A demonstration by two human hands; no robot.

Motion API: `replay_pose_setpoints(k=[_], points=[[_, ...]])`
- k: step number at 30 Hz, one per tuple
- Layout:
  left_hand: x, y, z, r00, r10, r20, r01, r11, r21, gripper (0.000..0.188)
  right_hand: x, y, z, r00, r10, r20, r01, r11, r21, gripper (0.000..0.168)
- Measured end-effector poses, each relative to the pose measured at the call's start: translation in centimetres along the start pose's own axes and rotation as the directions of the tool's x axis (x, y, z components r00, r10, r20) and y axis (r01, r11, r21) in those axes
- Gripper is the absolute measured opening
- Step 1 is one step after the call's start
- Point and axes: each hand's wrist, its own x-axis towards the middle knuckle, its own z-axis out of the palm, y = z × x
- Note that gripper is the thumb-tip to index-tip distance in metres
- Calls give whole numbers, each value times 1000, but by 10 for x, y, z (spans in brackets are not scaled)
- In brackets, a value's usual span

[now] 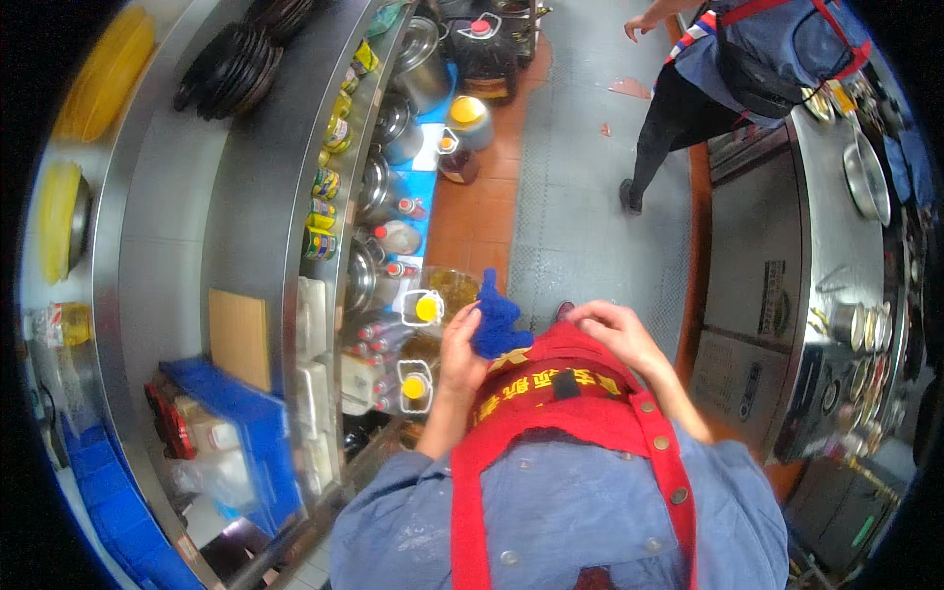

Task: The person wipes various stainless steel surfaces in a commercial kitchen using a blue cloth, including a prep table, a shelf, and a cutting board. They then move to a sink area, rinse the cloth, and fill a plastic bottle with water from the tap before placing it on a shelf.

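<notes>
My left hand grips a crumpled blue cloth in front of my waist. The cloth hangs over the upper part of my red apron, which bears yellow writing. Over the apron's right side is my right hand, with bent fingers and nothing visible in it. Just beyond my left hand stand large clear jugs of yellowish liquid with yellow caps and white handles.
Steel shelving on the left holds cans, lidded steel pots and a blue crate. A person in an apron stands ahead on the grey floor. Steel counters line the right side.
</notes>
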Motion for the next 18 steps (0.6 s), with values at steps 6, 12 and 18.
replay_pose_setpoints(k=[6,12,18], points=[[-6,-1,57,995,97,-30,-100,987,-123,35,78,-8,3,944,-228,240,285,928,-240,75],[17,20,54,961,264,-82,-271,957,-105,36,135,-37,10,937,14,348,62,977,-205,74],[82,53,42,936,257,-241,-228,963,141,34,187,-65,6,963,-86,256,144,965,-218,30]])
